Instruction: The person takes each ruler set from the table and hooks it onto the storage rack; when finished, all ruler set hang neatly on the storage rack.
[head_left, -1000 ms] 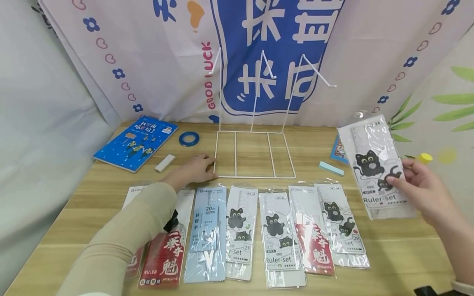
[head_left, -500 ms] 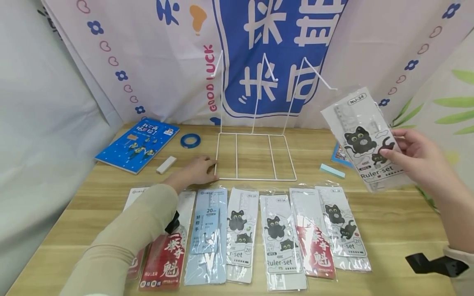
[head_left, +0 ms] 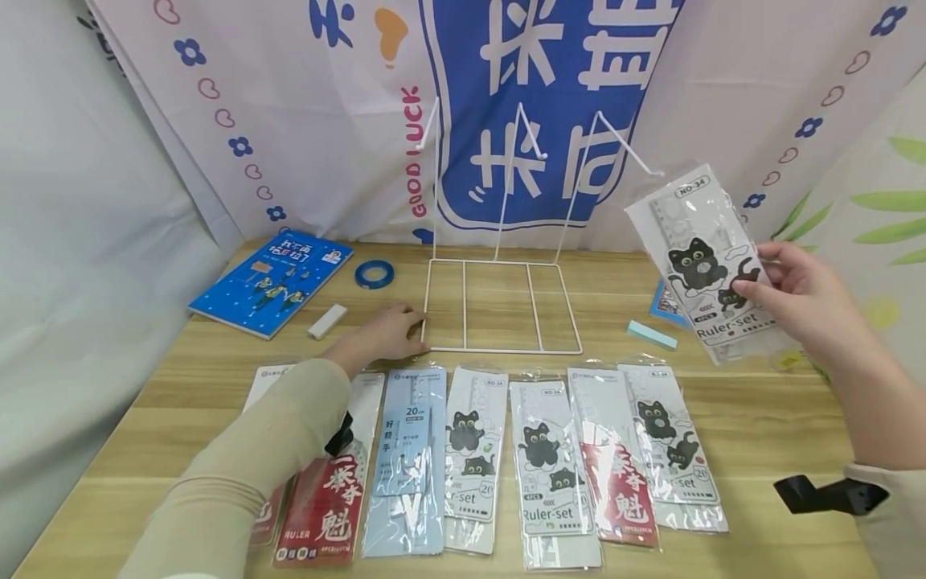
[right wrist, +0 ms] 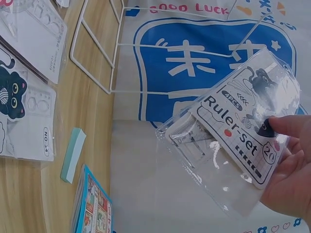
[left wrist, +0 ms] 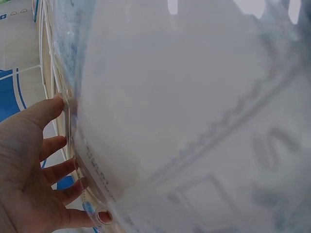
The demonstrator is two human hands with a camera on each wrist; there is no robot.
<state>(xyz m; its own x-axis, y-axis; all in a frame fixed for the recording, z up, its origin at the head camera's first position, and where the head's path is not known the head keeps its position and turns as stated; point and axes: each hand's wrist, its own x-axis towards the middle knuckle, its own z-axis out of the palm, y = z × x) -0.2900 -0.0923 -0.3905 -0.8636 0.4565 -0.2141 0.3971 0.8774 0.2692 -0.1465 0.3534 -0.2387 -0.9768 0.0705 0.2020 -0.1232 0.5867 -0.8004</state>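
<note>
My right hand [head_left: 803,293] pinches a packaged ruler set [head_left: 698,277] between thumb and fingers. Black cats and "Ruler-set" are printed on its card inside clear plastic. Raised and tilted, its clear top edge overlaps the tip of the right hook [head_left: 637,153] in the head view. This hook belongs to a white wire display rack [head_left: 499,351] with three upright arms. My left hand [head_left: 387,331] rests at the rack's left front corner, fingertips right at the bar. In the left wrist view the fingers [left wrist: 60,170] are spread and fairly straight; a blurred package fills much of that view.
Several packaged ruler sets lie in a row in front, including a blue one [head_left: 405,515] and a red one [head_left: 318,515]. Behind are a blue book [head_left: 271,281], blue tape roll [head_left: 374,274], white eraser [head_left: 327,321], teal block [head_left: 652,334] and another booklet [head_left: 664,304]. A printed cloth hangs behind.
The ruler set in my right hand has moved up and left, closer to the right hook's tip. My left hand stays at the rack's corner.
</note>
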